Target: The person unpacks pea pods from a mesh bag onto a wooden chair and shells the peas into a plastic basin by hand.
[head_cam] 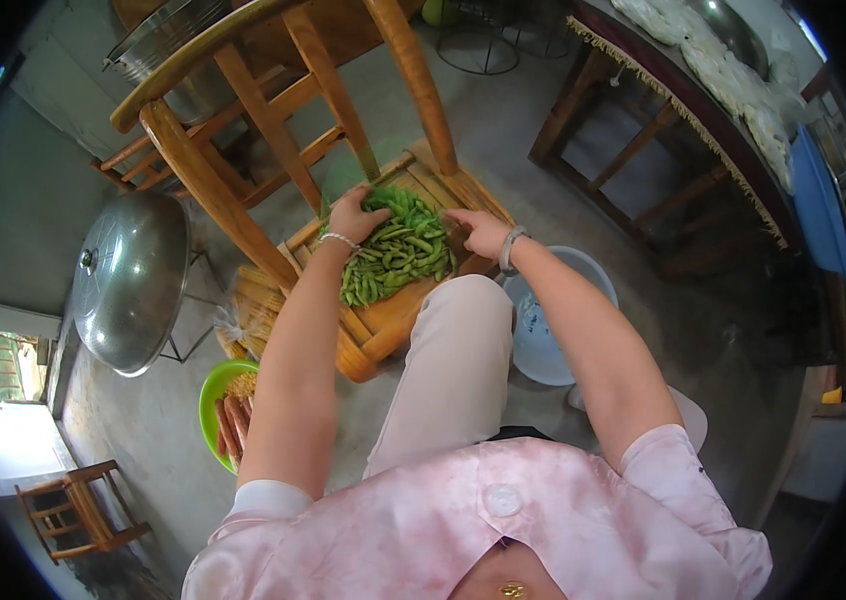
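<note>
A heap of green soybean pods (400, 251) lies on the slatted seat of a wooden chair (374, 330) before me. Thin green plastic, seemingly a bag (351, 166), spreads behind the pods and partly around them. My left hand (357, 217) rests at the left rear of the heap, against the plastic, its thumb pointing right over the pods. At the right side of the heap is my right hand (481, 231), index finger stretched toward the pods. Whether either hand's fingertips pinch the plastic is too small to tell.
A pale plastic basin (569, 262) stands right of the chair. Left of it are bagged corn cobs (250, 300) and a lime-green basin (206, 409) with kernels and bare cobs. A large metal lid (134, 281) leans farther left. A cloth-edged table (663, 82) stands back right.
</note>
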Tool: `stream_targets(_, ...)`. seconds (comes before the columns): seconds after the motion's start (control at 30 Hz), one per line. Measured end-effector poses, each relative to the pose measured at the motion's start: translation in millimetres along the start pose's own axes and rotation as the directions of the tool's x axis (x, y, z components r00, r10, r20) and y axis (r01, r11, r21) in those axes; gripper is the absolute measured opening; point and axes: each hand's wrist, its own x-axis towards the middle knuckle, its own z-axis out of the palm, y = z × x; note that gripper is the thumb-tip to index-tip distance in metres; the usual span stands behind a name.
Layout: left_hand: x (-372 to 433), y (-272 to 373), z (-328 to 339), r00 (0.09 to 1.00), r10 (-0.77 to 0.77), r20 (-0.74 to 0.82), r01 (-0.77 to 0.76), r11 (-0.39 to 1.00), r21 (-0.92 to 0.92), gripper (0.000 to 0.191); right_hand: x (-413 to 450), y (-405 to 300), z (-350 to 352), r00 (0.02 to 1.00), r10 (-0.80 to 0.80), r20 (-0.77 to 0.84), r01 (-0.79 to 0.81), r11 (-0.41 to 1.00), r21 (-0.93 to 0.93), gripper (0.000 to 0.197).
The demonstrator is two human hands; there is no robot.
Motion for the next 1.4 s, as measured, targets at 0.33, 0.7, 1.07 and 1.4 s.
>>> stream_targets(0.33, -62.4, -3.5, -64.3, 0.979, -0.191, 0.068, 0.146, 0.437, -0.888, 0.025, -88.6, 2.9, -42.5, 0.990, 0.122, -0.065, -0.085, 0.906, 0.414, 0.030)
stream_targets(0.7, -61.2, 72.2, 34.0, 0.683, 0.721, 0.117, -0.720, 0.692, -0.054, 0.016, -266.5, 27.3, -71.4, 0.909, 0.312, -0.278, -0.112, 0.823, 0.557, 0.022)
stream_targets(1.07, -46.3, 95.7, 25.4, 0.744, 0.630, 0.224, -0.660, 0.745, 0.094, 0.016, -281.6, 42.3, -39.5, 0.892, 0.326, -0.313, -0.042, 0.750, 0.660, 0.020)
stream_targets(1.4, -111.4, 254.9, 45.5, 0.651, 0.565, 0.506, -0.043, 0.694, -0.719, 0.023, -268.9, 51.0, -32.9, 0.833, 0.240, -0.498, 0.189, 0.723, 0.665, 0.036)
